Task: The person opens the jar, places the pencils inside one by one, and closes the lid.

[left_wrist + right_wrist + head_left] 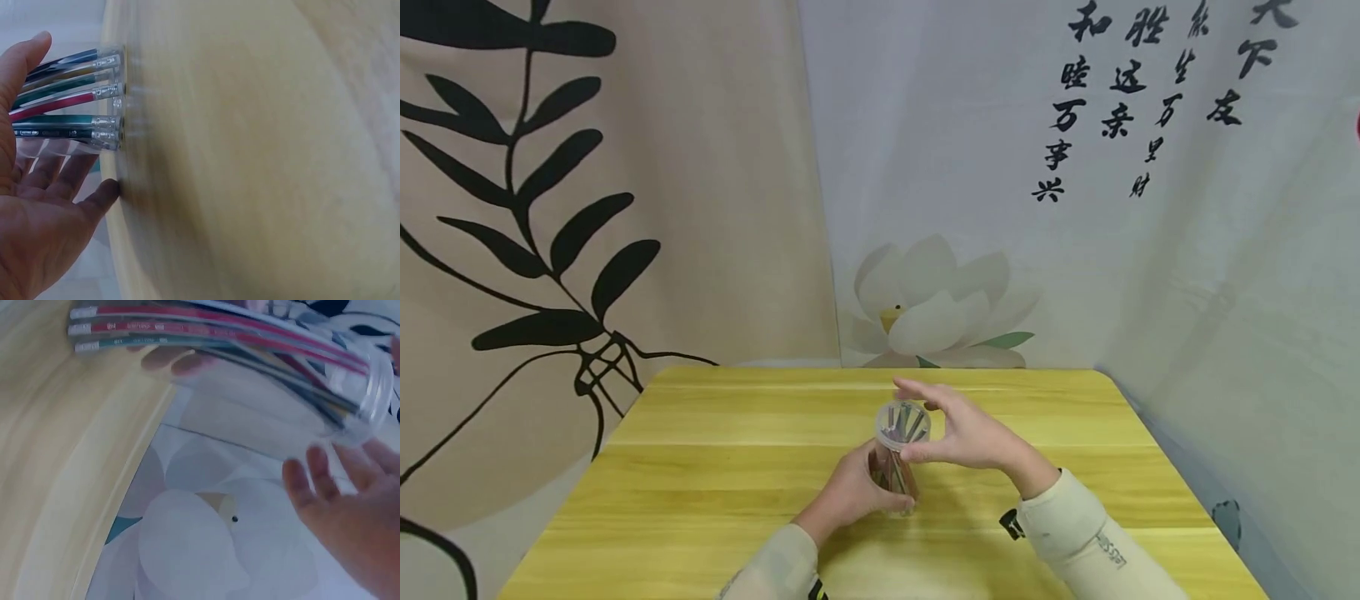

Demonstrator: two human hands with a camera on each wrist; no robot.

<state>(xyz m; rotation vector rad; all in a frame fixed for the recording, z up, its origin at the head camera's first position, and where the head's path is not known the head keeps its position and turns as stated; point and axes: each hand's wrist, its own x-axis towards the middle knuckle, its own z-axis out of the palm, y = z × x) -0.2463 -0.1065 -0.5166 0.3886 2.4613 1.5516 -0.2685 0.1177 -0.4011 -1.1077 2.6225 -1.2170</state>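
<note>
A clear plastic jar (902,477) of pencils stands on the table, nearly upright. My left hand (852,492) holds it around the lower body, thumb on the near side and fingers behind. Inside, several pencils (65,100) in red, green and dark colours show through the wall, with their tipped ends down at the tabletop. My right hand (958,429) is spread about the jar's top, thumb by the near edge and fingers beyond it. In the right wrist view its fingers are apart, beside the clear rim (378,387). Whether they touch the rim I cannot tell.
The yellow wood-grain table (737,467) reaches back to a hanging cloth (737,208) printed with dark leaves, a pale flower (932,308) and black characters. The table's far edge lies a short way behind the jar.
</note>
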